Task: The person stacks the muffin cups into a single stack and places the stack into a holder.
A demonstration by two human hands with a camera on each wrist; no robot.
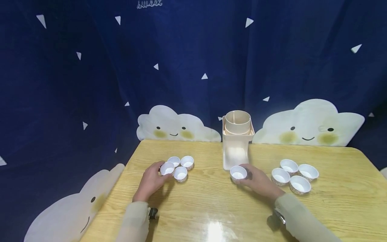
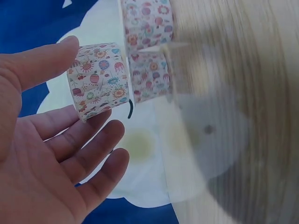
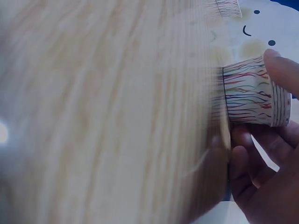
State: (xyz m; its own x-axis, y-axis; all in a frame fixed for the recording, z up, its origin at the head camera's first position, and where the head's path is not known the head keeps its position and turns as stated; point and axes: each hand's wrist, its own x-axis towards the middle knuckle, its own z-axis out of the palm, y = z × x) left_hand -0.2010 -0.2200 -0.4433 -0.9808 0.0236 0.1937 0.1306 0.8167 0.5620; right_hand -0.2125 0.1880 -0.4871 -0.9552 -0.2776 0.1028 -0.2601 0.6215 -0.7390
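Note:
My left hand (image 1: 152, 179) holds a small white baking cup (image 1: 167, 168) at the left group of cups, thumb on one side and fingers on the other. In the left wrist view this cup (image 2: 98, 81) has a colourful flower and balloon print, and it overlaps two like cups (image 2: 148, 25) behind it. Near the table's middle, my right hand (image 1: 258, 181) grips another baking cup (image 1: 238, 172), white inside. Wavy coloured lines run along that cup (image 3: 247, 93) in the right wrist view, the thumb pressing near its rim. Both cups stand mouth up.
Behind the right hand's cup stands a beige plastic stand (image 1: 235, 148) with a round ring (image 1: 238, 121) on top. Three more cups (image 1: 180, 174) sit by the left hand. Several wider cups (image 1: 300, 184) are grouped on the wooden table (image 1: 193, 205) at right. A dark blue curtain hangs behind.

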